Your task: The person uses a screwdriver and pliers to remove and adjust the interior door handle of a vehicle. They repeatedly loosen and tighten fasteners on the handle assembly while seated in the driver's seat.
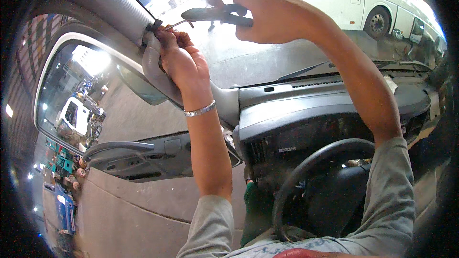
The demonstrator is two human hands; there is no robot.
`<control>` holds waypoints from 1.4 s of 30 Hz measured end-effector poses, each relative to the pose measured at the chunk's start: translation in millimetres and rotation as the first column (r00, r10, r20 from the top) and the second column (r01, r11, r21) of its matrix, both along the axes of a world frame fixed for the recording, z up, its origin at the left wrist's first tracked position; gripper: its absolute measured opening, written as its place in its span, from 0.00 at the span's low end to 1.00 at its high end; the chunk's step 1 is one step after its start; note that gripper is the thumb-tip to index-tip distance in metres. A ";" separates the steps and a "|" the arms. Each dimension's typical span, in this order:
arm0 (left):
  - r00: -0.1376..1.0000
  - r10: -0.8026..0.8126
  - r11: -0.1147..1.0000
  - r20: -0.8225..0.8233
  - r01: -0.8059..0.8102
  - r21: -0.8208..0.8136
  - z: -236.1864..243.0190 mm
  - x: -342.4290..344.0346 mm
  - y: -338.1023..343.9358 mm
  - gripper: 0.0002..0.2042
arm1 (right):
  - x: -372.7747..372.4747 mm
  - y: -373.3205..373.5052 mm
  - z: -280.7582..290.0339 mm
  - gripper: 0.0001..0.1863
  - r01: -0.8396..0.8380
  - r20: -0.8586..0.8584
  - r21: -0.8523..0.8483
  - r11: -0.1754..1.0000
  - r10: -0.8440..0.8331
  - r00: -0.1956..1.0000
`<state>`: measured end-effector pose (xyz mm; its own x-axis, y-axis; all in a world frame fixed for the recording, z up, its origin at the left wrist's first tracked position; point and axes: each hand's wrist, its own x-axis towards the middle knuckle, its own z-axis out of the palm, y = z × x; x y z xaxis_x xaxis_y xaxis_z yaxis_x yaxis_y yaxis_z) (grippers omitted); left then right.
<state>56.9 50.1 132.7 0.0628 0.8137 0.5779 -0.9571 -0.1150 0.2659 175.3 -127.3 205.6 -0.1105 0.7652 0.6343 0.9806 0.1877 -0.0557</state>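
Note:
My right hand [272,14] is closed around the handles of dark pliers [208,15]. Their nose points left, close to a thin bent rod [181,23] that looks like metal. Up at the windscreen pillar [112,7], the fingers of my left hand [184,62] pinch the rod beside a small black fitting [155,25]. Its hooked end sticks out toward the pliers, and I cannot tell whether they touch. A grey grab handle [155,64] runs down the pillar next to my left wrist, which wears a metal band [200,109].
Below my right arm are the steering wheel [306,172] and the dashboard [296,112]. At left, the cab door [138,157] stands open over a concrete floor [129,205]. A white bus [356,5] is parked beyond the windscreen, where a wiper [306,71] lies.

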 end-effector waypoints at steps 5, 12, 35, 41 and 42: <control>1.000 0.000 0.998 -0.024 -0.002 -0.057 4.2 0.6 -13.6 0.06 | 47.8 17.7 -32.4 0.17 -0.088 -0.121 0.139 0.986 0.105 0.987; 1.000 0.005 0.996 -0.026 -0.007 -0.088 5.1 -4.9 -12.3 0.06 | 37.3 5.8 -64.4 0.20 -0.270 -0.980 -0.100 0.958 -0.048 0.193; 1.000 0.000 0.995 -0.028 -0.003 -0.098 6.7 -1.8 -13.8 0.06 | 22.4 -29.2 -39.2 0.09 0.067 -0.076 -0.082 0.994 -0.073 0.994; 0.999 -0.013 1.000 0.036 0.013 0.002 8.6 -5.7 -13.4 0.06 | 27.8 1.9 -23.5 0.10 0.039 -0.092 0.016 0.999 -0.038 0.995; 0.999 -0.034 0.999 0.023 0.034 0.004 6.8 -5.0 -16.2 0.06 | 28.0 -0.3 -21.0 0.10 0.040 -0.103 0.015 0.999 -0.038 0.994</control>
<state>52.0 33.9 139.5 0.0775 0.8091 0.5825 -0.9663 -0.0829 0.2437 203.3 -127.6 184.5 -0.0146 0.7567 0.6536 0.9765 0.1512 -0.1533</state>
